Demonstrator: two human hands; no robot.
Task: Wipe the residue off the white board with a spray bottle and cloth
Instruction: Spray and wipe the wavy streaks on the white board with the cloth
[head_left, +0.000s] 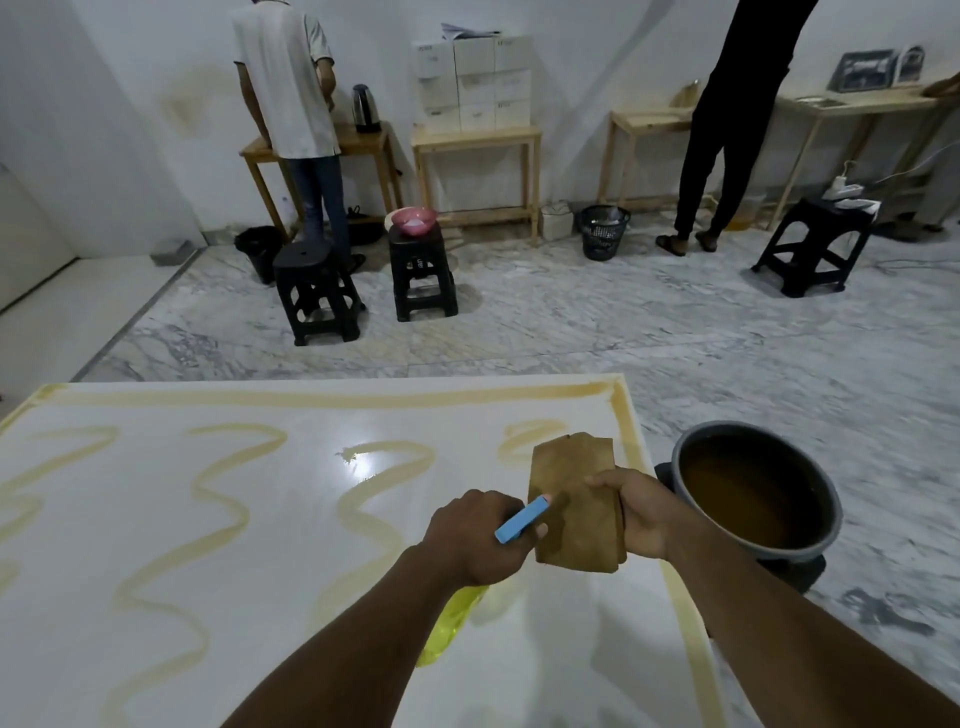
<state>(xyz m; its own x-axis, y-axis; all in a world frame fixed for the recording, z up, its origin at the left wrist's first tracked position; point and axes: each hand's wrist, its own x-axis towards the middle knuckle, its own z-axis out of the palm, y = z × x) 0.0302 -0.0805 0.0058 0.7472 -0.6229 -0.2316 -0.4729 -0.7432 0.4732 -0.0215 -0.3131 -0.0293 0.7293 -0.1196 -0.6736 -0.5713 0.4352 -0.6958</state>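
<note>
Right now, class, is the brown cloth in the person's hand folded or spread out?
Folded. The right hand grips the brown cloth as a compact rectangle, with stacked layers showing along its lower right edge.

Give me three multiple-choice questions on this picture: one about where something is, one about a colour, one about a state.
1. Where is the pot?
A) off the right edge of the board
B) in the middle of the board
C) in a hand

2. What colour is the body of the spray bottle?
A) red
B) yellow
C) black

3. What is the right hand doing?
A) resting flat on the board
B) hanging empty
C) gripping the cloth

Answers: A, it stands past the board's right edge; B, yellow shows below the left hand; C, its fingers curl round the folded cloth.
</note>
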